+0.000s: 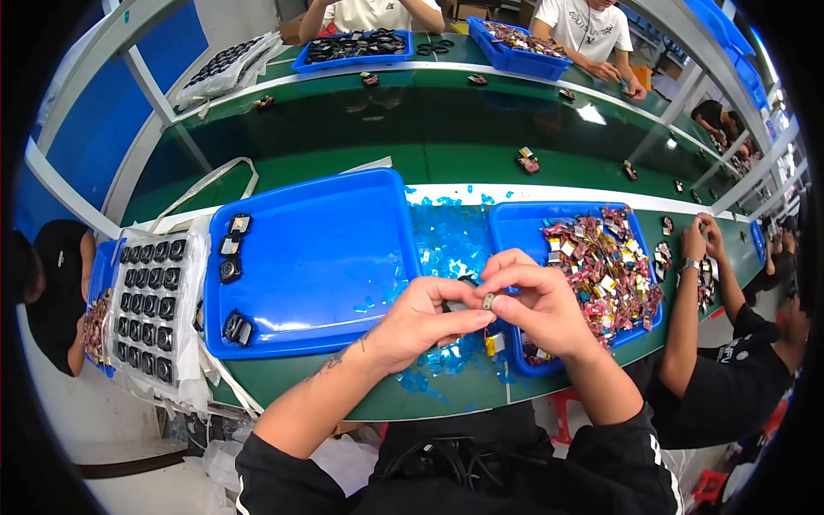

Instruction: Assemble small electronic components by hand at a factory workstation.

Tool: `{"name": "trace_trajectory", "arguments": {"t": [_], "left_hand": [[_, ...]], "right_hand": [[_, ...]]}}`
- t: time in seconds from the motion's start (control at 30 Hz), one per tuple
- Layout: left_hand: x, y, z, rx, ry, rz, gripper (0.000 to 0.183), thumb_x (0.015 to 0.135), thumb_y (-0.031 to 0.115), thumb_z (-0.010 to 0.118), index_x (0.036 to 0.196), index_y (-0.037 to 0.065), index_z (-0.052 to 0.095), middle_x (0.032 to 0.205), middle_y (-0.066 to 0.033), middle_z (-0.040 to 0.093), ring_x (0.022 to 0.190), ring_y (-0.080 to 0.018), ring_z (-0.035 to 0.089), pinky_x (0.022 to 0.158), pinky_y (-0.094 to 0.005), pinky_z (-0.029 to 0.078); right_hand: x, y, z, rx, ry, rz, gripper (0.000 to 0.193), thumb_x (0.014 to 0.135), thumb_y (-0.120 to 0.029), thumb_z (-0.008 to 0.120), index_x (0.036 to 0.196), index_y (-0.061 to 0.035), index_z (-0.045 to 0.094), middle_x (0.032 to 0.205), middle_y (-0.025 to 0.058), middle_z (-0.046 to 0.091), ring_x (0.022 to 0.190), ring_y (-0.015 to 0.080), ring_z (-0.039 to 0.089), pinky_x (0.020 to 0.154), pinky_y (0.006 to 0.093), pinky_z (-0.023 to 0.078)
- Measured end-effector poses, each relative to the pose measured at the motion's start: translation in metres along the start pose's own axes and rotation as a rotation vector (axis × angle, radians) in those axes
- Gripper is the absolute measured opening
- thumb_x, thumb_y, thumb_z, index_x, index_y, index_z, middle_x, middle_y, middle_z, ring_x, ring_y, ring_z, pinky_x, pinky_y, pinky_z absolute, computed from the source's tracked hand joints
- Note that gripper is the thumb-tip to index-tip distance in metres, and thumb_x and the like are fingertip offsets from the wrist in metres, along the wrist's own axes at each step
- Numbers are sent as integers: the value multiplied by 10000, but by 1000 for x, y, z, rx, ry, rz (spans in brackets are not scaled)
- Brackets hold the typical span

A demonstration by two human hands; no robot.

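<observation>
Above the front edge of the green bench, my left hand [422, 324] and my right hand [542, 302] meet, fingers pinched around a small electronic assembly [488, 301]. A small grey end of it shows between the fingertips, and a yellow-wrapped piece [494, 343] hangs below. The fingers hide most of it. Left of my hands lies a large blue tray [313, 330] with several black square modules [238, 327] along its left side. To the right, a smaller blue tray [542, 369] holds a heap of small red circuit boards [601, 275] with silvery and yellow pieces.
Blue film scraps [446, 245] litter the bench between the trays. At far left stands a white moulded tray [154, 309] of black modules. Beyond, a green conveyor belt [378, 129] carries scattered boards. A co-worker's arms [687, 300] are close on the right; others work opposite.
</observation>
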State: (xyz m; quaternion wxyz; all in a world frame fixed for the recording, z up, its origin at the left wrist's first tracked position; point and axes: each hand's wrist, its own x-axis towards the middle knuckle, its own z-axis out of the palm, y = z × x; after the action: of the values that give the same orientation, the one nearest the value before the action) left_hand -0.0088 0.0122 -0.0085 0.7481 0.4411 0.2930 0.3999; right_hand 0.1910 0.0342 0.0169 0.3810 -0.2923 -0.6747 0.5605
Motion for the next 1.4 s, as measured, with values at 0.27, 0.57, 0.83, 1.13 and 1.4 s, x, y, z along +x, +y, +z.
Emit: {"name": "trace_trajectory", "arguments": {"t": [0.27, 0.57, 0.83, 1.13, 1.4], "left_hand": [[6, -10, 4, -59, 307, 213, 496, 981, 58, 407, 1464, 59, 296, 1322, -174, 527, 1088, -147, 555, 888, -257, 424], [3, -12, 16, 9, 270, 358, 452, 953, -15, 474, 1395, -44, 383, 1308, -157, 536, 1200, -189, 523, 1024, -306, 410], [-3, -17, 19, -11, 128, 344, 462, 956, -24, 465, 1407, -51, 366, 1378, -158, 483, 1258, -203, 476, 1070, -328, 371], [-2, -23, 20, -46, 88, 355, 464, 966, -12, 439, 1418, -54, 342, 1423, -167, 436, 1275, -208, 458, 1073, -330, 365], [-5, -28, 25, 15, 95, 381, 470, 971, -6, 423, 1426, -59, 321, 1441, -170, 416, 1303, -225, 435, 1095, -337, 333]], "right_hand": [[-17, -9, 2, 23, 292, 20, 131, 874, 11, 625, 1001, 36, 644, 915, 90, 645, 830, 138, 632, 694, 249, 537], [-2, -10, 30, -573, 315, -40, 124, 817, 22, 679, 941, 23, 681, 852, 60, 673, 712, 83, 612, 594, 196, 486], [-1, -15, 24, -365, 318, 3, 86, 813, -29, 708, 886, 0, 674, 798, 57, 689, 644, 76, 598, 544, 220, 453], [-2, -18, 29, -403, 366, -21, 86, 794, -19, 712, 860, 20, 671, 742, 84, 663, 586, 99, 571, 547, 241, 471], [-6, -24, 29, -501, 354, -12, 74, 755, 6, 722, 813, -1, 676, 708, 53, 655, 593, 98, 572, 556, 235, 454]]}}
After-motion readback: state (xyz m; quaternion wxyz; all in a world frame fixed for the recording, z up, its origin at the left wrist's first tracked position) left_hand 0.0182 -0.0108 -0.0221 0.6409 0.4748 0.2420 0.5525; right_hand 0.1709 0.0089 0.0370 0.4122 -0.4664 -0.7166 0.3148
